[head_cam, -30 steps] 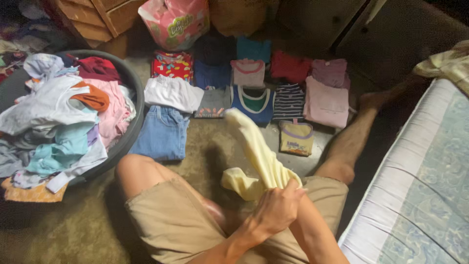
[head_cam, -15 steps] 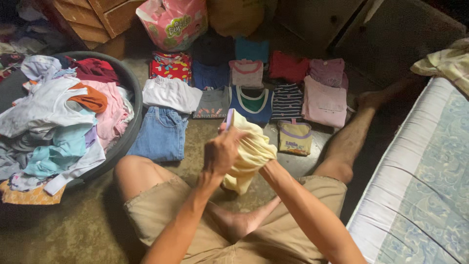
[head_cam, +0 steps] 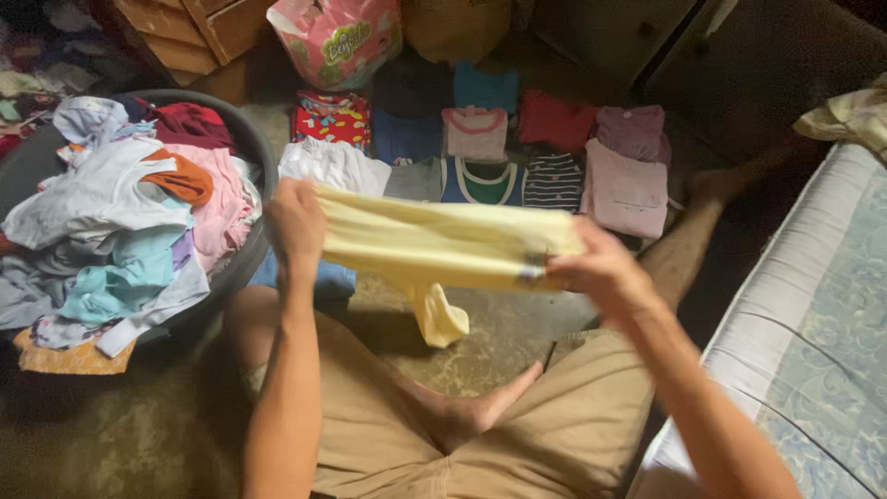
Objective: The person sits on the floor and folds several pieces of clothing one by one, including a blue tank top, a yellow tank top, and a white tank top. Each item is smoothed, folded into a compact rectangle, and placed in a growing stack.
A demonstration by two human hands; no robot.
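I hold a pale yellow garment (head_cam: 434,245) stretched flat between both hands, above my lap. My left hand (head_cam: 296,224) grips its left end and my right hand (head_cam: 601,273) grips its right end. One sleeve or leg of the garment hangs down from its middle. Behind it on the floor lie rows of folded clothes (head_cam: 480,139): a red patterned piece, a white one, jeans (head_cam: 328,277), a blue-green tank top, a striped top and pink shirts.
A dark round basin (head_cam: 263,176) heaped with unfolded laundry stands at the left. A mattress (head_cam: 813,314) runs along the right. A pink plastic pack (head_cam: 337,42) and wooden drawers (head_cam: 199,28) stand at the back. My legs are folded on the floor.
My hands have moved apart, and the yellow garment, bunched up half a second ago, is now spread wide between them. The small yellow folded top is now hidden behind it.
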